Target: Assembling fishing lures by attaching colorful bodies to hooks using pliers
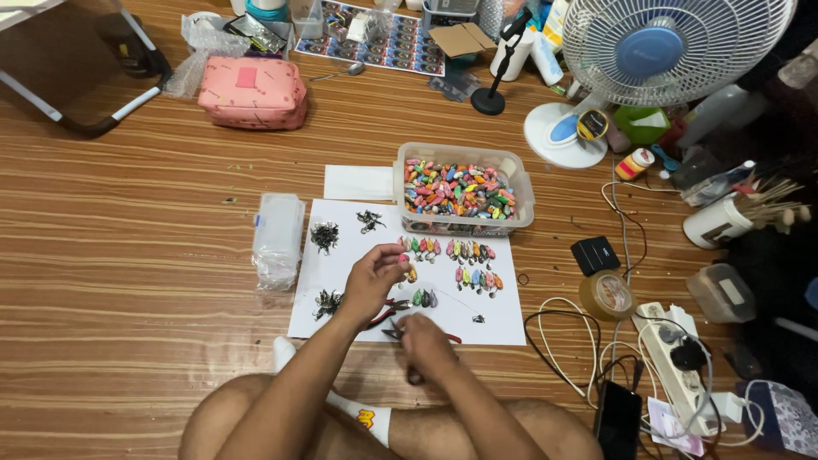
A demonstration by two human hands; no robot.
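Centrally, left hand (373, 277) pinching one small coloured bead (410, 274) over white paper sheet (341, 230); right hand (423, 338) closed, contents indiscernible; one clear plastic tub of beads (515, 181) beyond.

Floor (128, 255): brown wood grain, pale streaks noted throughout. Paper sheet (494, 319), frame centre: white. Beads in clear tub (460, 189): mixed pink, green, yellow, orange, blue. Pouch (253, 94), upper left: pink with a darker pink patch. Fan (673, 51), upper right: white with a blue hub. Tape roll (607, 295), right of centre: tan. Pliers handles (394, 308), lower centre: red.
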